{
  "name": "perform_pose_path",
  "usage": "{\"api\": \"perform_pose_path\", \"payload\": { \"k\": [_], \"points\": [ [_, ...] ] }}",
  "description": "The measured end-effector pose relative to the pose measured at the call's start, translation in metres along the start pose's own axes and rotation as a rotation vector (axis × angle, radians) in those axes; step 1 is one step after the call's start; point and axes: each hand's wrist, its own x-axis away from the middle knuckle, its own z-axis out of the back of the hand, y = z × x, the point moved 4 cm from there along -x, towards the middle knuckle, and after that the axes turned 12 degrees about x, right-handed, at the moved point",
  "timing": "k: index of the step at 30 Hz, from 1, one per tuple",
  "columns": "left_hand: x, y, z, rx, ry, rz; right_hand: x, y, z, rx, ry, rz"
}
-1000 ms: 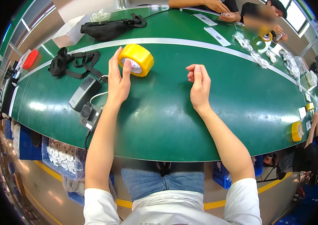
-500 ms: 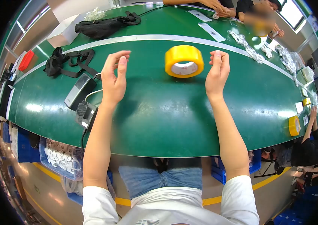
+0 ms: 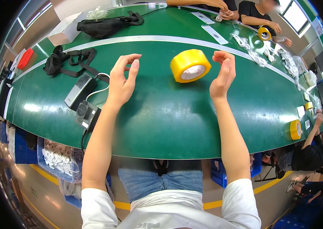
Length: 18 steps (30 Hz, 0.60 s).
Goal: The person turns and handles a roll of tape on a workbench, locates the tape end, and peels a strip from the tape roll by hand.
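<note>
A wide roll of yellow tape [image 3: 190,64] is tilted between my hands, nearer the right one, and seems to be in the air above the green table [image 3: 161,126]. My left hand [image 3: 124,78], fingers curved and thumb apart, holds nothing and is well to the left of the roll. Close to the roll's right side is my right hand [image 3: 222,74], its fingers bent and apart from the thumb, with a narrow gap to the tape. Neither hand visibly touches the roll.
Left of my left arm are a grey device [image 3: 80,91], a small black device [image 3: 87,114] and black straps [image 3: 73,61]. A black bag [image 3: 108,27] lies behind. Co-workers sit at the back and right, near white cables [image 3: 249,49] and another yellow roll [image 3: 295,129].
The yellow roll has left my left hand and moved right, then tilted near my right hand. My right hand has shifted right and up. A co-worker's yellow roll at the back has shifted.
</note>
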Motion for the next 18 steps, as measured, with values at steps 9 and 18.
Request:
{"api": "perform_pose_path", "payload": {
  "k": [9, 18],
  "points": [
    [0.004, -0.008, 0.006, -0.001, 0.061, 0.240, 0.019, 0.003, -0.015, 0.023, -0.065, -0.086],
    [-0.001, -0.003, 0.009, 0.225, 0.051, 0.230, 0.020, 0.014, -0.017, 0.011, -0.073, -0.192]
  ]
}}
